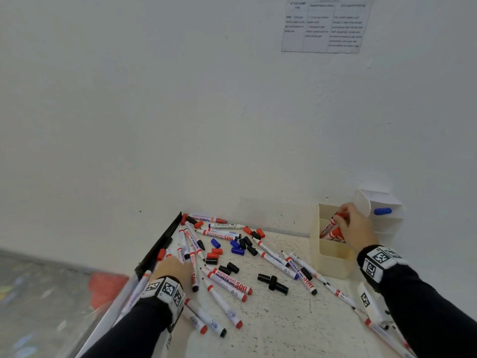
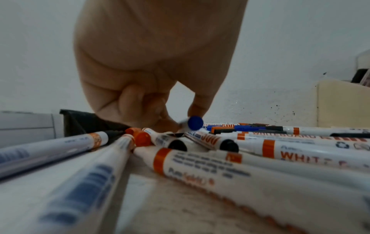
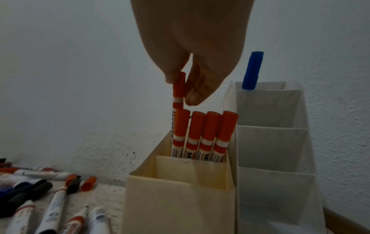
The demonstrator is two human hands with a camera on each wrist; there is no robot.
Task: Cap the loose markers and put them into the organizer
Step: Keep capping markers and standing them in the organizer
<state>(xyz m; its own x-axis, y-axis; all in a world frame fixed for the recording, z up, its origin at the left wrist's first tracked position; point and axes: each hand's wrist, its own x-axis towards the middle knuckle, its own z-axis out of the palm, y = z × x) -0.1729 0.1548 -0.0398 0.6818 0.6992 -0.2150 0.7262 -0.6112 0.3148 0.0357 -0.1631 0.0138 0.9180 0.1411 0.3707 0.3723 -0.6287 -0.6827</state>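
My right hand (image 1: 347, 223) pinches the red cap of a capped red marker (image 3: 178, 90) that stands partly inside the rear compartment of the cream organizer (image 1: 331, 254), beside several other red-capped markers (image 3: 208, 131). My left hand (image 1: 173, 270) is down in the pile of loose markers (image 1: 229, 282) at the table's left. Its fingertips (image 2: 198, 107) pinch a marker with a blue end (image 2: 195, 123), lifting that end off the pile. Loose red, blue and black caps (image 1: 232, 248) lie among the markers.
A white tiered organizer (image 1: 384, 213) holding one blue-capped marker (image 3: 252, 71) stands behind the cream one against the wall. A black strip (image 1: 160, 246) edges the table's left side. More markers (image 1: 340, 295) lie near my right forearm.
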